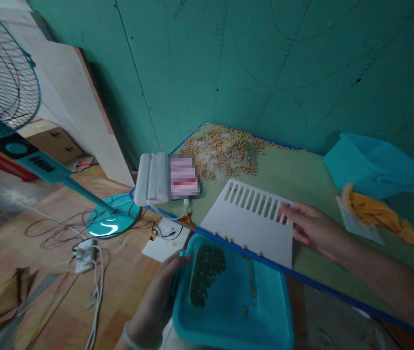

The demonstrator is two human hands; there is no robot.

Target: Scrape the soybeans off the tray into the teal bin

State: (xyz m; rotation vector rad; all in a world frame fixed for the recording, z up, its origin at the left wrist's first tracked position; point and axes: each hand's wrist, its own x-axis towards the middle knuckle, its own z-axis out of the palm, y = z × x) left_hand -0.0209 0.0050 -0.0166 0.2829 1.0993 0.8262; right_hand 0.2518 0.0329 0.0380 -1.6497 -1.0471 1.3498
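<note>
My left hand is closed on the left rim of a turquoise plastic tub below the table's front edge. Inside lie a patch of small dark green beans and a thin line of yellowish beans. With my right hand I grip the right side of a white slotted board, thumb near the end slot. That board lies low over the tabletop, its lower edge at the blue table edging. Behind it spreads a pile of yellow beans mixed with whitish grains.
A white device and a blurred-out screen sit at the table's left corner, joined by a cable. Right: a blue bin and an orange cloth. A standing fan, cables and a power strip occupy the left floor.
</note>
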